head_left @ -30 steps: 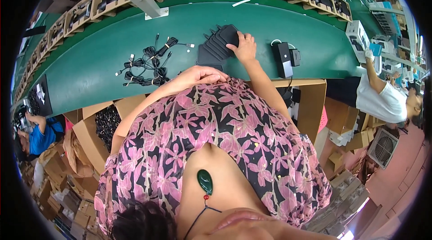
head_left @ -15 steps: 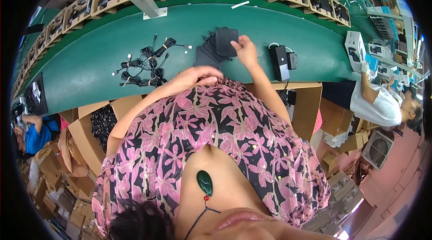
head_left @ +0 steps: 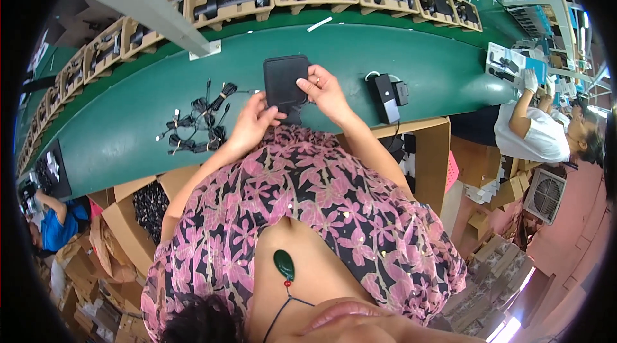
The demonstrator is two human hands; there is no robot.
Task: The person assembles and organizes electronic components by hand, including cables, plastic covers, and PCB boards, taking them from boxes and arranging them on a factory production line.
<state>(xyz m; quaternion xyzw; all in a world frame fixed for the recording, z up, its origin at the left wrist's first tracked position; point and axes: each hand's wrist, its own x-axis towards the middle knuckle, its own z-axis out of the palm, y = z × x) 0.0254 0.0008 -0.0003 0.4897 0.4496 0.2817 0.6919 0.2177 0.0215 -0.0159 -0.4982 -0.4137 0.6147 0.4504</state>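
As the view is read from its left edge, a co-worker in blue sits beyond a green bench, partly cut off by the dark rim. Next, below the bench's near edge, stands an open carton of small black parts. Black cables, tied in bundles, lie loosely tangled on the bench, just beside the left forearm; a sideways sweep of that arm could drag them along.

Near the middle, the left hand has its fingers slightly spread at the lower left corner of a flat black pouch; whether they grip it cannot be told. The pouch is tilted above the bench, in front of the wearer's chest, with dark pieces partly hidden beneath. At its right edge the right hand pinches it, thumb on top and fingers behind. Because that hold takes in one edge only, a slackened thumb could let the pouch swing or slip.

Farther right, apart from both hands, rests a black adapter. Its lead drops over the bench edge, so a snagged elbow could pull it off. At far right, a gloved co-worker in white handles a box.
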